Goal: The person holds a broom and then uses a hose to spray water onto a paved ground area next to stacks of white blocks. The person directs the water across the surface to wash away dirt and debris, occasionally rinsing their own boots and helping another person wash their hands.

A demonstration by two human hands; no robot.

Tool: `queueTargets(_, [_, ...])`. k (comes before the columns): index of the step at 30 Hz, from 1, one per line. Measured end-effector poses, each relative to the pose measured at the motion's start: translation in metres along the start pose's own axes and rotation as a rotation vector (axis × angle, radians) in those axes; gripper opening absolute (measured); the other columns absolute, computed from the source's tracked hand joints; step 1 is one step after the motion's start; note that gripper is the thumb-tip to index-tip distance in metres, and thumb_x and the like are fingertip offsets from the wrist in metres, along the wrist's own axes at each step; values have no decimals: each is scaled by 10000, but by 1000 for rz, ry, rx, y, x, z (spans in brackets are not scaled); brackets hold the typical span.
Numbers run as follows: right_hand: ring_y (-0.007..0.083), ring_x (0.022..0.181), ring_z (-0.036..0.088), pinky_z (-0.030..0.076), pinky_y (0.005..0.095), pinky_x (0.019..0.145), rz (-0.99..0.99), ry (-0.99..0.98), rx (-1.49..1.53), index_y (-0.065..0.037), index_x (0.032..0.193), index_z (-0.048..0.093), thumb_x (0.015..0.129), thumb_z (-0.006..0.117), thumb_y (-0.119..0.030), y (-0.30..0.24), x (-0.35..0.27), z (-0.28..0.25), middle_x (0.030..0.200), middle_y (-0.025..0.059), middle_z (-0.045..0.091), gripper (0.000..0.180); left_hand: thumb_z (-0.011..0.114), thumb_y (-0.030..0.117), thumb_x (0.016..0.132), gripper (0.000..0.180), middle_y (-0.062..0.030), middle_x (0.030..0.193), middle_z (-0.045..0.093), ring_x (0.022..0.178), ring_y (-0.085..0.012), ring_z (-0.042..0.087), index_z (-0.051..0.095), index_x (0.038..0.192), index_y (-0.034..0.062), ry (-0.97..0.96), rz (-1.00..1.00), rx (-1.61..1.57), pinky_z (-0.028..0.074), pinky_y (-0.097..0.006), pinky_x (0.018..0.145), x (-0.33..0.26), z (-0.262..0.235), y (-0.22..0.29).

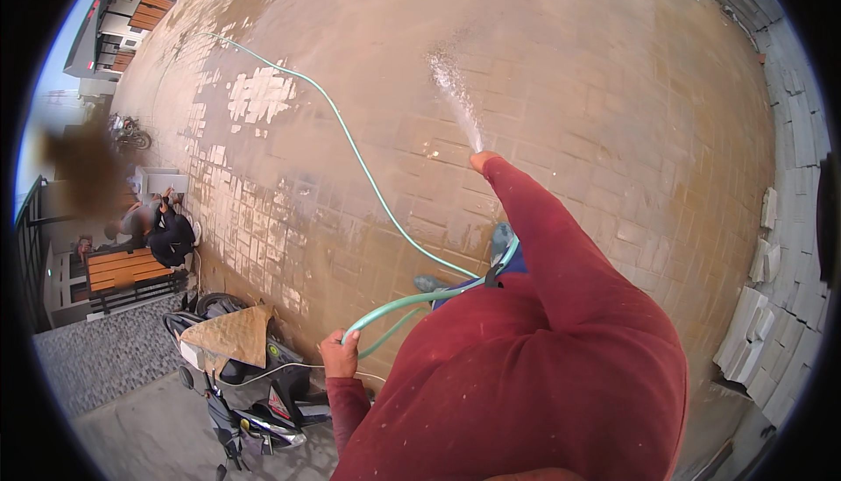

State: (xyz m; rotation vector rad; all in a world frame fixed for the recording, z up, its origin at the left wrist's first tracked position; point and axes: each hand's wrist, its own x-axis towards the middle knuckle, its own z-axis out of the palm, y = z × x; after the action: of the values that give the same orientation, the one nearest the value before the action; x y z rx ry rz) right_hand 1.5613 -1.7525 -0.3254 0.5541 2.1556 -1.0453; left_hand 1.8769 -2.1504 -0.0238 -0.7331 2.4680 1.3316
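A pale green garden hose (355, 152) runs in a long curve over the wet paving and passes by my waist. My left hand (339, 355) is closed round a loop of it, low on the left. Stretched out ahead, my right hand (481, 159) is closed at the spot where a jet of water (454, 91) leaves. My sleeve and fingers hide the hose end there, and the water spreads forward over the ground. Both arms are in dark red sleeves. Part of my shoes (501, 240) shows beneath the hose.
Muddy water lies over the brick paving (561, 130). A parked motorbike (263, 393) with a tan cover (232, 335) stands at the lower left. Beyond it a person (162, 231) sits by a wooden slatted panel (127, 268). Grey blocks (753, 332) are stacked along the right edge.
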Motion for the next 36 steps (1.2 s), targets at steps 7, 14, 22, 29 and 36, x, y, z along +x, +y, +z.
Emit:
queueTargets(7, [296, 801, 667, 488, 411, 715, -68, 186, -27, 70, 1133, 624, 805, 455, -281, 13, 31, -38, 918, 226, 676, 510, 732, 256, 820, 360, 49, 579, 456, 573, -56, 390, 531, 611, 43, 0, 26, 80, 316, -262, 496, 9, 2, -8])
queueTargets(14, [342, 1270, 488, 365, 411, 1059, 119, 98, 119, 12, 1236, 593, 840, 422, -303, 44, 22, -98, 1308, 248, 540, 534, 723, 265, 817, 352, 34, 565, 450, 567, -62, 394, 542, 624, 33, -61, 71, 114, 323, -272, 492, 29, 18, 10])
queueTargets(22, [343, 1005, 641, 473, 423, 849, 167, 359, 138, 80, 1142, 610, 817, 431, -306, 140, 38, -153, 1072, 283, 643, 535, 720, 310, 813, 377, 26, 558, 452, 561, -67, 392, 544, 628, 33, -190, 110, 175, 322, -279, 488, 48, 41, 51])
queueTargets(29, [356, 1071, 622, 460, 417, 904, 203, 414, 189, 72, 1158, 608, 813, 445, -325, 163, 8, -149, 1117, 300, 626, 551, 728, 309, 808, 383, 33, 565, 436, 567, -71, 377, 541, 626, 28, -249, 146, 196, 318, -281, 491, 61, 50, 51])
queueTargets(36, [343, 1159, 579, 432, 401, 959, 232, 361, 221, 44, 1194, 605, 814, 456, -334, 174, -24, -133, 1186, 287, 604, 557, 730, 300, 798, 396, 26, 560, 421, 572, -73, 372, 516, 607, 27, -268, 165, 190, 312, -285, 493, 67, 50, 49])
